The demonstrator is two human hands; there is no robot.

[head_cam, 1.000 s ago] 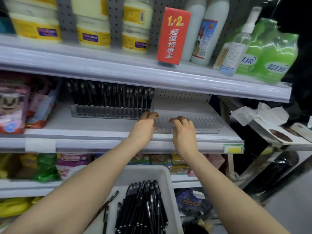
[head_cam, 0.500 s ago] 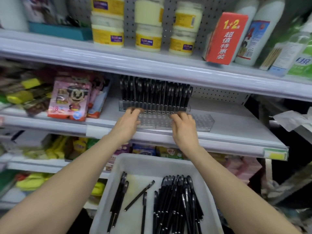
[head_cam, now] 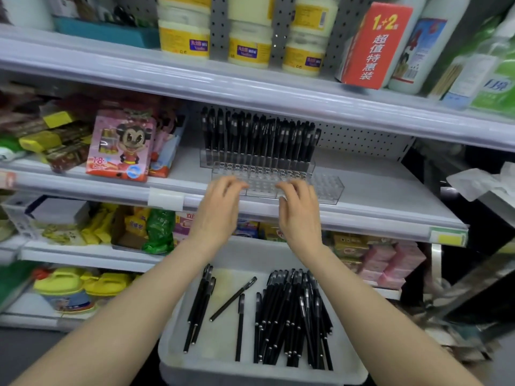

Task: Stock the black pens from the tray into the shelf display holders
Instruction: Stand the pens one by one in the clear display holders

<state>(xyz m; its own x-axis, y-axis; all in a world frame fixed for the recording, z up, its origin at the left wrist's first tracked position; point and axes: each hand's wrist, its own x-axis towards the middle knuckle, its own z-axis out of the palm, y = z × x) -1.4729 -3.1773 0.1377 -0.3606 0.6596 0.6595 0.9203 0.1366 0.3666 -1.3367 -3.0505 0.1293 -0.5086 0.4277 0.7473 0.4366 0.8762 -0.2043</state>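
Observation:
A clear, empty pen holder [head_cam: 326,188] lies on the middle shelf [head_cam: 390,196]. It sits just in front of a second clear holder [head_cam: 306,165] packed with upright black pens [head_cam: 259,140]. My left hand [head_cam: 220,204] grips the empty holder's left end with curled fingers. My right hand [head_cam: 299,210] holds its middle the same way, fingers curled over the top. Below my forearms is a white tray [head_cam: 172,344]. It carries a thick pile of black pens [head_cam: 292,316] on the right and a few loose pens [head_cam: 200,302] on the left.
A pink toy box [head_cam: 122,143] and snack packs stand left of the holders. Jars [head_cam: 184,37], a red carton [head_cam: 373,45] and bottles fill the upper shelf. Right of the empty holder is bare shelf surface. Crumpled white paper [head_cam: 479,179] lies at the far right.
Both hands have slid the empty holder leftward, from beside the filled holder to in front of it. The view has panned left and down, showing more of the tray.

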